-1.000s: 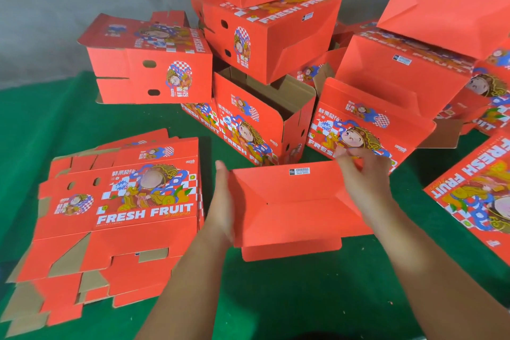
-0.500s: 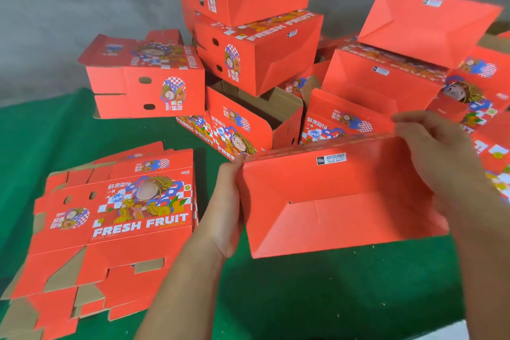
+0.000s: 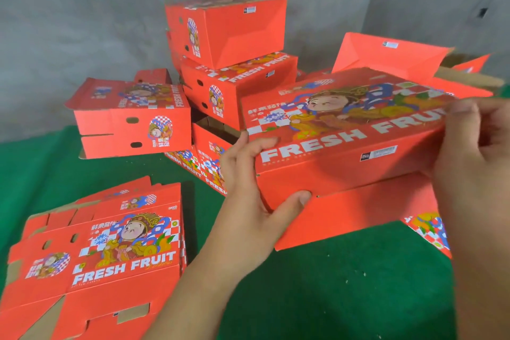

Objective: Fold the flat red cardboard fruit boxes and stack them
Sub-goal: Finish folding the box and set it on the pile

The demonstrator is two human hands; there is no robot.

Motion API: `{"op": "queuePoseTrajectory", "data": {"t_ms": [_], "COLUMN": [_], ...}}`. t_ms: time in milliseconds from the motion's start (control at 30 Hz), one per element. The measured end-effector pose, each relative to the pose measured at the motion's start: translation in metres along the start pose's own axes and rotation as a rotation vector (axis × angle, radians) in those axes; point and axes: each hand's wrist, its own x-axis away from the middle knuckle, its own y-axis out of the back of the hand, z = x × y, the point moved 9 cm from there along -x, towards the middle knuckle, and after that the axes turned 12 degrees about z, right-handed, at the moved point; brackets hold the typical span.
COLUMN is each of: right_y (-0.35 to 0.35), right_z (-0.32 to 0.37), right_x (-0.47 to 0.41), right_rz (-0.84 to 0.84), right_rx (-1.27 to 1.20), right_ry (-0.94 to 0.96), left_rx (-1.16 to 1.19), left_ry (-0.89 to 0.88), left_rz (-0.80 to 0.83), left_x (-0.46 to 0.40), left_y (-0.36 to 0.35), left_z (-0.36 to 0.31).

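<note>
Gripping the folded red box (image 3: 342, 146) at its ends, left hand (image 3: 248, 196) and right hand (image 3: 474, 163) curl fingers round its edges above the green mat (image 3: 331, 298).

Single head-worn, wide-angle view, looking forward and down from just above the person's forearms. Both hands, the left hand (image 3: 248, 188) and the right hand (image 3: 474, 163), sit close to the lens and fill the lower right. The green table cover (image 3: 331, 284) spans the foreground; the grey wall (image 3: 82, 36) closes the background, well beyond the hands. Straight edges bow toward the frame borders. No second view overlaps.
</note>
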Motion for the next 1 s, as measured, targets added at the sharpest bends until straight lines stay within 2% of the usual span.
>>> {"op": "queuePoseTrajectory", "data": {"t_ms": [200,400,533,667,800,833,867,933,967,1000], "right_y": [-0.014,-0.025,-0.028,-0.021,-0.02,-0.027,-0.039,-0.069,-0.08,-0.088], "right_z": [0.016,0.053,0.062,0.056,0.054,0.056,0.057,0.033,0.014,0.002], "right_x": [0.015,0.02,0.015,0.007,-0.025,-0.039,-0.055,-0.086,-0.093,-0.092], "right_rz": [0.054,0.199,0.254,0.202,0.057,0.032,0.04,0.206,0.309,0.392], "right_rx": [-0.026,0.195,0.286,0.212,0.158,0.191,0.273,0.503,0.521,0.458], "right_ry": [0.098,0.35,0.43,0.451,0.532,0.543,0.507,0.244,0.098,0.025], "left_rx": [-0.045,-0.091,-0.071,-0.034,-0.089,-0.134,-0.171,-0.222,-0.215,-0.178], "left_ry": [-0.017,-0.094,-0.138,-0.211,-0.319,-0.294,-0.214,0.042,0.139,0.175], "left_rz": [-0.019,-0.115,-0.13,-0.288,-0.422,-0.406,-0.309,0.06,0.224,0.298], "left_x": [0.006,-0.002,-0.006,-0.01,-0.041,-0.059,-0.085,-0.132,-0.14,-0.143], "left_y": [0.004,0.012,0.007,0.003,-0.007,-0.006,-0.007,-0.02,-0.03,-0.038], "left_z": [0.001,-0.011,-0.015,-0.021,-0.027,-0.025,-0.017,0.009,0.021,0.028]}}
